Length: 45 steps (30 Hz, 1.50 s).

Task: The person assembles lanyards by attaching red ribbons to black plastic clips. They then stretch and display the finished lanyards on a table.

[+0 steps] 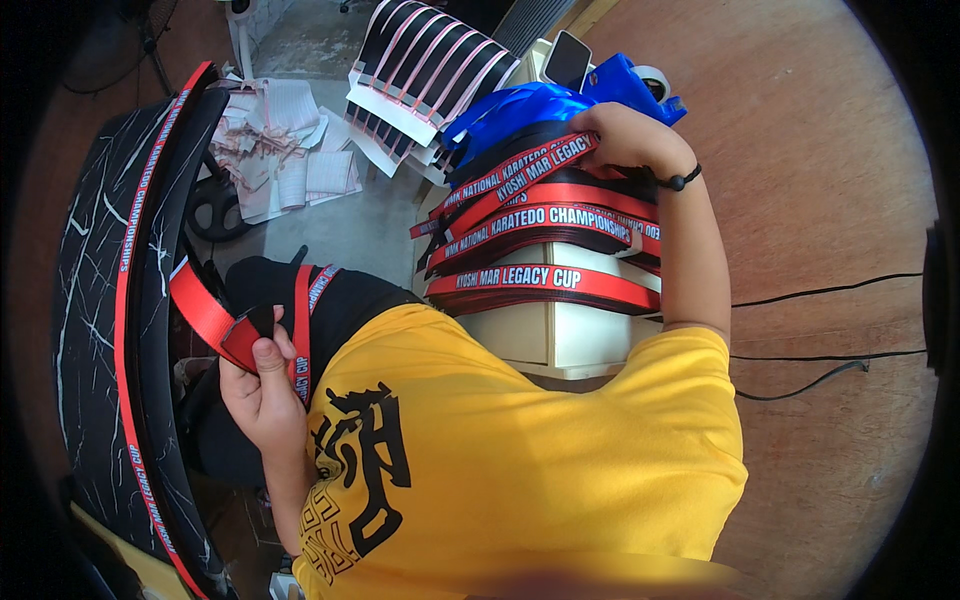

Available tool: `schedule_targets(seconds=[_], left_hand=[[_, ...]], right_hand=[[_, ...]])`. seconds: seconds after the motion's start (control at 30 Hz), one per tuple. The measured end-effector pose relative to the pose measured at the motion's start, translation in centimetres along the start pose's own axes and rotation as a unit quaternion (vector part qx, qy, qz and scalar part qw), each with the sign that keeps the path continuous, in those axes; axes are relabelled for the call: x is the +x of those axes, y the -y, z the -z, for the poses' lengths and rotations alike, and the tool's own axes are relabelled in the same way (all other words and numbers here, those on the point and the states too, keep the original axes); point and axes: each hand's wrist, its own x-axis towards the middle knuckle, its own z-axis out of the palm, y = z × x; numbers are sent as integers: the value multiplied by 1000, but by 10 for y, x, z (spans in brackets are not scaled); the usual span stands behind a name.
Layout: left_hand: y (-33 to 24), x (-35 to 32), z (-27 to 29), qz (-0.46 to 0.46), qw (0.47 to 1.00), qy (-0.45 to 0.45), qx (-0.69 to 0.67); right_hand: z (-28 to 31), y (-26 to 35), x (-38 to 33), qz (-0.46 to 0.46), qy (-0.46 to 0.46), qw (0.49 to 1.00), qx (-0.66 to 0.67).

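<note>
At the pile of red ribbons [545,215], the right hand [625,135] gripped one while the left hand [262,385] pinched a ribbon end [245,335]; sorting seemed underway.

My right hand [625,135] has its fingertips buried among the stacked red-and-black lanyards [545,225]. My left hand [262,385] covers part of the folded red strap [215,315]. The paper slips [285,150] are too small to read.
</note>
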Motion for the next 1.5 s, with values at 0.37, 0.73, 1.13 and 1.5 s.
schedule_targets(seconds=[0.37, 0.73, 1.13, 1.5], left_hand=[[-2, -1, -1, -6, 1000, 8, 7], [-1, -1, -2, -16, 1000, -2, 13], [1, -1, -1, -17, 1000, 1, 9], [-1, 1, -3, 6, 1000, 11, -16]], right_hand=[[-7, -22, 5, 98, -162, 982, -8], [2, -6, 7, 9, -53, 994, -93], [-3, -20, 13, 25, -77, 990, -117], [22, -40, -27, -7, -62, 998, 30]])
